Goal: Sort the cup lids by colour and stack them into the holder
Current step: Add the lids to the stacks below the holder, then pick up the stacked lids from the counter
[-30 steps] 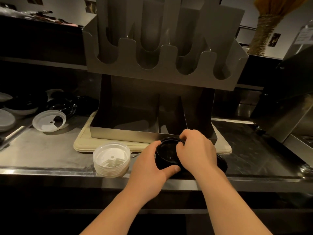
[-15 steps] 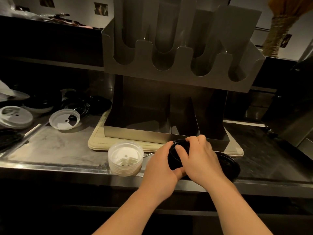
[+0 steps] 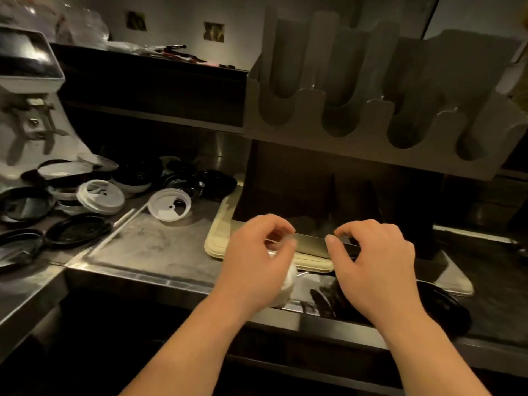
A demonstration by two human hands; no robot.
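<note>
Lids, black (image 3: pixel 445 307) and a white stack (image 3: pixel 287 284), lie at the front edge of the bench (image 3: pixel 160 247), under the left hand (image 3: pixel 257 261) and right hand (image 3: pixel 374 261), both loosely curled and holding nothing. More lids (image 3: pixel 170 205) lie mixed at the left end.

My left hand (image 3: pixel 254 267) is bare: no glove, ring or plaster on any part I can see. My right hand (image 3: pixel 377 270) is bare too, with no ring or band on it. The fingernails are cut short and carry no varnish; one nail shows plainly on the right thumb (image 3: pixel 331 242). Both wrists carry no watch, strap or bracelet. My left forearm (image 3: pixel 183 344) is uncovered down to the bottom edge of the view, with no sleeve or cuff in sight. My right forearm (image 3: pixel 423 352) is likewise uncovered. Slight motion blur softens the left fingertips (image 3: pixel 287 235), so finer detail there cannot be reported.
</note>
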